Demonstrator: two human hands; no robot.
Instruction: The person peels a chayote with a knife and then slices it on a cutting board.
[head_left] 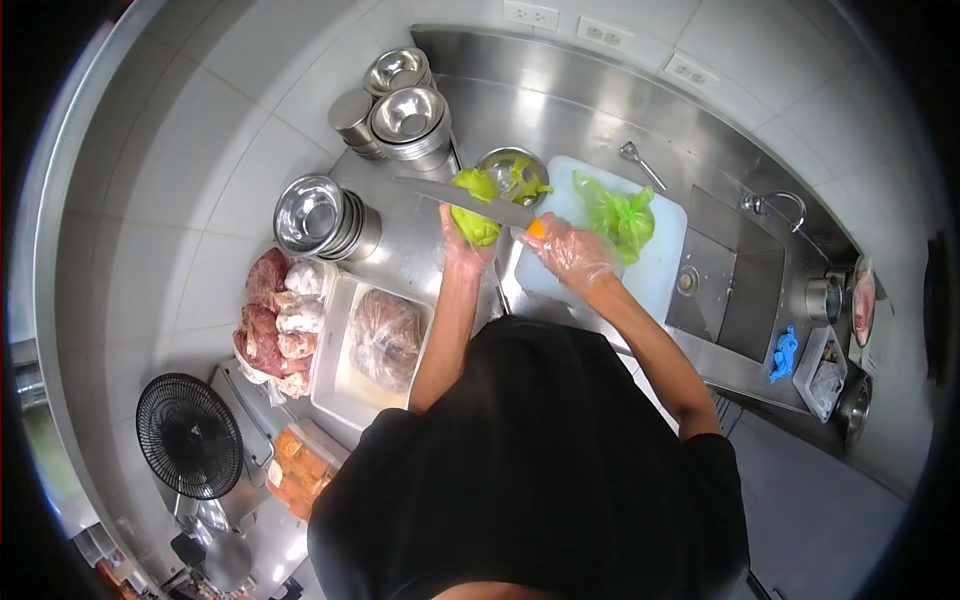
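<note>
Your left hand (462, 248), in a clear plastic glove, cups the yellow-green vegetable (477, 229) from below and the side; its fingers are curled against it, though you cannot tell how far they spread behind it. Your right hand (575, 252), also gloved in clear plastic, has its fingers closed round the orange handle of the knife (512, 213), leaving little of that handle in sight. The long blade points to the left and crosses in front of the vegetable, but whether its edge touches the surface you cannot tell. The vegetable is a bright, uneven, rounded piece, held above the counter just beside the metal bowl (489, 160). Green pieces (524, 184) lie in that bowl, some over its rim. To the right, a knotted green plastic bag (630, 224) rests on the pale cutting board (655, 272)
</note>
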